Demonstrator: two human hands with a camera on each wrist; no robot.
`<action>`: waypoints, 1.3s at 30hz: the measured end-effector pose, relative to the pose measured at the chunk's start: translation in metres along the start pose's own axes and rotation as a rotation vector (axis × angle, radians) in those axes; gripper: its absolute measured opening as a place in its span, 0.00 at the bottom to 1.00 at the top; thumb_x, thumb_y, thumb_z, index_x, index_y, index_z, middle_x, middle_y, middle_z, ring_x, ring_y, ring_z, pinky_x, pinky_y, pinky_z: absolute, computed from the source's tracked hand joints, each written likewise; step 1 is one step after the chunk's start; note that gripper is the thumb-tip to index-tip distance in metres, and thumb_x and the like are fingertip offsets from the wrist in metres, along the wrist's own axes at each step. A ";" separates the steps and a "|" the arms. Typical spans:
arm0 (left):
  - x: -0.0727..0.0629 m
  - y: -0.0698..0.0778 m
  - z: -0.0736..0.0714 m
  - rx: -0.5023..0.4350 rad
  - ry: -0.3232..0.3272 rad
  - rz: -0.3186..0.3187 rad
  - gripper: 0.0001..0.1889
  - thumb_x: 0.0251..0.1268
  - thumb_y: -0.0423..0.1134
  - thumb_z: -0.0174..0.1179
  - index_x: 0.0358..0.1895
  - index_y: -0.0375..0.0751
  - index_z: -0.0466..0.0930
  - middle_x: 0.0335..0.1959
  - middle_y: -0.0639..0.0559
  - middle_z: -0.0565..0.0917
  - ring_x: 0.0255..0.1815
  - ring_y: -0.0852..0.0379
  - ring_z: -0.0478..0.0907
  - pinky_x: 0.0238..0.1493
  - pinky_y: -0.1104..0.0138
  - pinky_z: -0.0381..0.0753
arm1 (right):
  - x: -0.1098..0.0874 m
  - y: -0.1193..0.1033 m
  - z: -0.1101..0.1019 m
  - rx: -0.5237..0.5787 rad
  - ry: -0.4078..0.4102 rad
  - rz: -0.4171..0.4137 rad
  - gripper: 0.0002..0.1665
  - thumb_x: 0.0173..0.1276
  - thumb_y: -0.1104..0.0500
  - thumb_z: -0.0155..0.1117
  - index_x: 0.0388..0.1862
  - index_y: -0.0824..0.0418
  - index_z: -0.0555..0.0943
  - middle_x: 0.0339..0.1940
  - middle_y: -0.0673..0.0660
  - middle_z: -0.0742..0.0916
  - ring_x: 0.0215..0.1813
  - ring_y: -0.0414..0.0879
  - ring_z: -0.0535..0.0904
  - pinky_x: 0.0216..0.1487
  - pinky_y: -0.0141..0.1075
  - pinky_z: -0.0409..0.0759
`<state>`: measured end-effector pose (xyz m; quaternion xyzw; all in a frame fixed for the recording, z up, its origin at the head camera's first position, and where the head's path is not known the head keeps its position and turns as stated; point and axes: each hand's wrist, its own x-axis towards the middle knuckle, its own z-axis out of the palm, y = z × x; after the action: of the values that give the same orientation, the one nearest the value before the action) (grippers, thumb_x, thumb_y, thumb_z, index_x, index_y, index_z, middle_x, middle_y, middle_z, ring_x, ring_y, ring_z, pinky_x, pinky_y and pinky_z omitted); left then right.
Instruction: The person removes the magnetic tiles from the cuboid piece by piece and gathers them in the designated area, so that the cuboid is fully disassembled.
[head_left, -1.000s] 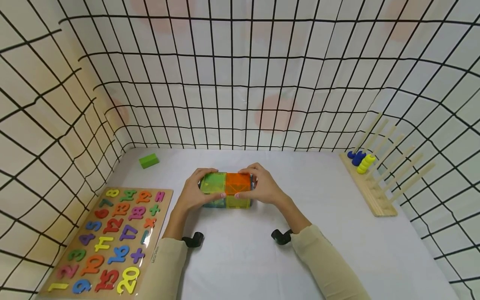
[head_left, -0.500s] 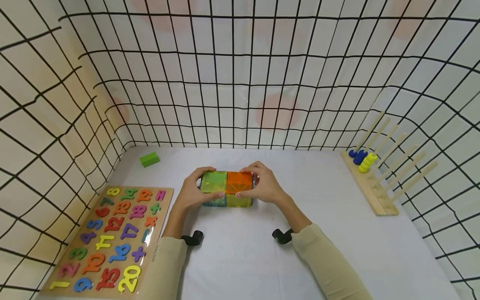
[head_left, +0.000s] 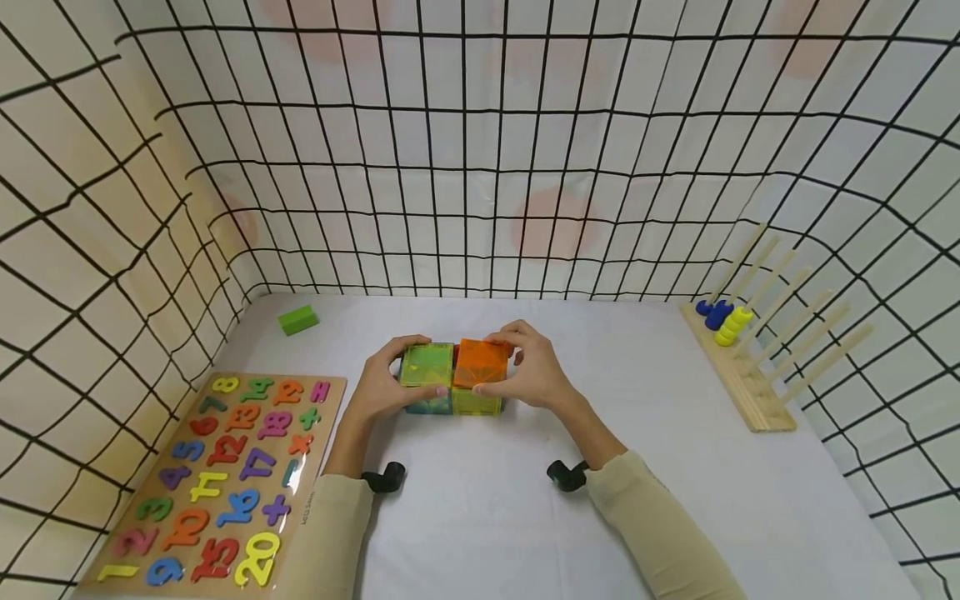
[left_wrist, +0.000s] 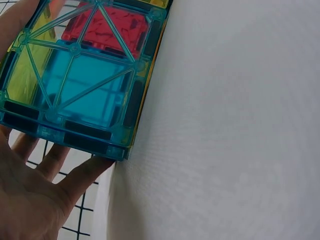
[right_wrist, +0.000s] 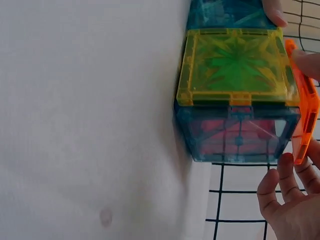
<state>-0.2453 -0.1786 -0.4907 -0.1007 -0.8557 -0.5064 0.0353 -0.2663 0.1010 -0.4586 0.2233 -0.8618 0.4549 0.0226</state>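
"Head view?"
"My left grip (head_left: 382,382) holds the tile box (head_left: 429,366) on the worktop (head_left: 465,508); my right grip (head_left: 534,367) pinches the orange tile (head_left: 482,362)."
"Left wrist?"
"I see the blue end panel (left_wrist: 85,87)."
"Right wrist?"
"The orange tile tilts off the tile box."

tilted orange tile (head_left: 482,364), over translucent multicoloured box (right_wrist: 236,75)

The left hand (head_left: 384,379) partly hides the box (head_left: 452,402). An orange tile (head_left: 482,365) over the box mostly hides a red tile (head_left: 455,353). Left of the box, print (head_left: 307,508) on the board (head_left: 332,408) is unreadably small. The right wrist view cuts off the right hand (right_wrist: 294,207).
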 end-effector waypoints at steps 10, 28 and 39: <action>-0.002 -0.001 -0.009 -0.079 -0.010 -0.095 0.45 0.45 0.52 0.82 0.70 0.57 0.71 0.72 0.52 0.73 0.74 0.35 0.65 0.69 0.37 0.72 | -0.001 0.002 -0.017 0.006 -0.036 -0.040 0.37 0.48 0.47 0.86 0.58 0.52 0.85 0.55 0.49 0.80 0.52 0.47 0.73 0.46 0.48 0.79; -0.004 -0.003 -0.009 -0.091 -0.043 -0.101 0.44 0.48 0.51 0.81 0.71 0.57 0.70 0.74 0.50 0.71 0.77 0.34 0.62 0.71 0.34 0.68 | -0.010 0.030 -0.061 -0.115 0.012 0.029 0.40 0.59 0.45 0.79 0.67 0.57 0.79 0.64 0.57 0.81 0.56 0.52 0.75 0.51 0.54 0.82; -0.003 0.000 -0.004 -0.107 -0.046 -0.078 0.44 0.47 0.49 0.82 0.71 0.54 0.71 0.73 0.49 0.73 0.77 0.35 0.62 0.74 0.34 0.63 | 0.000 0.069 -0.072 -0.139 -0.003 0.108 0.40 0.63 0.47 0.78 0.69 0.62 0.77 0.69 0.61 0.77 0.68 0.58 0.73 0.64 0.56 0.80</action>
<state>-0.2430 -0.1826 -0.4895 -0.0808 -0.8311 -0.5502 -0.0094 -0.3059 0.1919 -0.4702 0.1750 -0.9022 0.3940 0.0120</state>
